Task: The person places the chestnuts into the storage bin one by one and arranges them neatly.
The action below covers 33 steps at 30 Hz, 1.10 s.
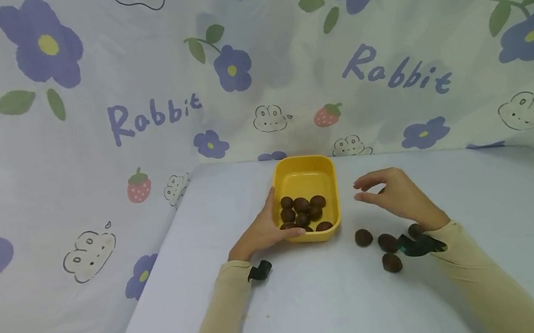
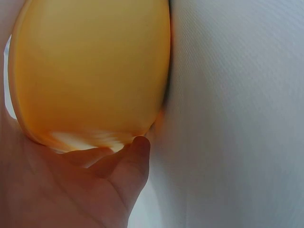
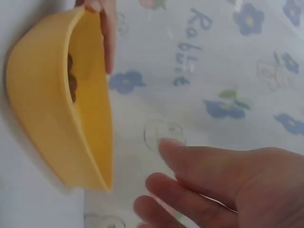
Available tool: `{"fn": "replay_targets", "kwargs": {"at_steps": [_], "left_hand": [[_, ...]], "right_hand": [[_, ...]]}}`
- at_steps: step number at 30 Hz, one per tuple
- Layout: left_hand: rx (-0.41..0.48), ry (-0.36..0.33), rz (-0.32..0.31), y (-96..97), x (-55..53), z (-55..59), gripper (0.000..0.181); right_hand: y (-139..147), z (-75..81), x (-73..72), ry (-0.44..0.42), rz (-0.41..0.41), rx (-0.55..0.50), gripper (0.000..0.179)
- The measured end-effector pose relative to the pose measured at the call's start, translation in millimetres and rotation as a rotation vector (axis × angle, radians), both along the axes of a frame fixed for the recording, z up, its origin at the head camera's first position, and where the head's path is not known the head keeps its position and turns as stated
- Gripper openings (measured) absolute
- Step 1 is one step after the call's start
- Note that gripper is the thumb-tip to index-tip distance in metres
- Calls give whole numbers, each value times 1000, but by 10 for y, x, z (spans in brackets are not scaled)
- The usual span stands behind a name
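A yellow plastic box (image 1: 307, 180) stands at the back middle of the table, with several round brown nuts that look like chestnuts (image 1: 301, 205) gathered in its near half. My left hand (image 1: 262, 230) grips the box at its near left corner, thumb along the front rim and fingers along the left side. In the left wrist view the yellow wall (image 2: 95, 71) lies against that hand. My right hand (image 1: 398, 196) hovers just right of the box, fingers loosely bent and a gap between thumb and fingertips. Several loose chestnuts (image 1: 388, 242) lie below it, one partly behind the wrist.
A white cloth covers the table (image 1: 319, 308). Behind and beside it hangs a white curtain (image 1: 162, 159) printed with purple flowers, rabbits and strawberries. Each wrist carries a small black camera strap (image 1: 260, 271).
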<state>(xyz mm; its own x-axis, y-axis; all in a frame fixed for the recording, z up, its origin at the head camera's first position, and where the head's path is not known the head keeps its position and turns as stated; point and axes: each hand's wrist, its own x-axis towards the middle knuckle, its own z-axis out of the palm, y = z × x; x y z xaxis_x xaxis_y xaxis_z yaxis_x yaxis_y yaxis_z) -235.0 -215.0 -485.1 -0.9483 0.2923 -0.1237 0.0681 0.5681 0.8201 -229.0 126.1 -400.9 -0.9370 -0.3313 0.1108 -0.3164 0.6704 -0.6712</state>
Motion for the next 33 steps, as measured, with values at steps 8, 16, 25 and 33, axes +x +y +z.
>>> {"fn": "replay_targets", "kwargs": {"at_steps": [8, 16, 25, 33], "left_hand": [[4, -8, 8, -5, -16, -7, 140], [0, -16, 2, 5, -29, -24, 143], [17, -5, -9, 11, -34, -29, 140], [21, -13, -1, 10, -33, -31, 140]], "right_hand": [[651, -87, 210, 159, -175, -101, 31], [1013, -389, 345, 182, -267, -119, 37], [1176, -703, 469, 98, -224, -58, 44], [1202, -821, 556, 13, -189, -24, 44]]}}
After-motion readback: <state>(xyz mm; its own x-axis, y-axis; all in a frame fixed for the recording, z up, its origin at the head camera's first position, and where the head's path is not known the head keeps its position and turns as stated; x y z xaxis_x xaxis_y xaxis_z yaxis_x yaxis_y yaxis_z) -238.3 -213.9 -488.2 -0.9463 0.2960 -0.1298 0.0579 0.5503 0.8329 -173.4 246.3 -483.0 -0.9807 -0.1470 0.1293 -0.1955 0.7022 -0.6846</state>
